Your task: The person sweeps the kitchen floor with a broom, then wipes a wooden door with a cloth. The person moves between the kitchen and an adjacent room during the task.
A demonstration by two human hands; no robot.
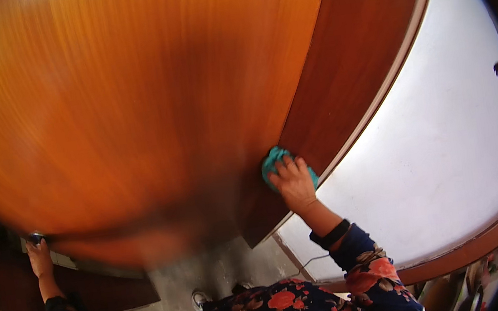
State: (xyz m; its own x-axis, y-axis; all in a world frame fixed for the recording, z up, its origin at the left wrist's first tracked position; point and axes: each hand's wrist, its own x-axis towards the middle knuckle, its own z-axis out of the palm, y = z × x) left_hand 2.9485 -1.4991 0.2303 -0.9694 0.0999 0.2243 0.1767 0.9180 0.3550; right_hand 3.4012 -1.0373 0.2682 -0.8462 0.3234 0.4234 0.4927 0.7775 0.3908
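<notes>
A large glossy wooden door fills the upper part of the view. My left hand is at the door's left edge, its fingers closed around a round metal door knob. At the centre right, my right hand presses a crumpled teal cloth against the dark wooden door frame, close to the seam with the door. The underside of the cloth is hidden.
White wall lies right of the frame, with a brown baseboard below. A thin cable runs near the grey floor. Another dark frame section stands at the lower left. A shoe shows below.
</notes>
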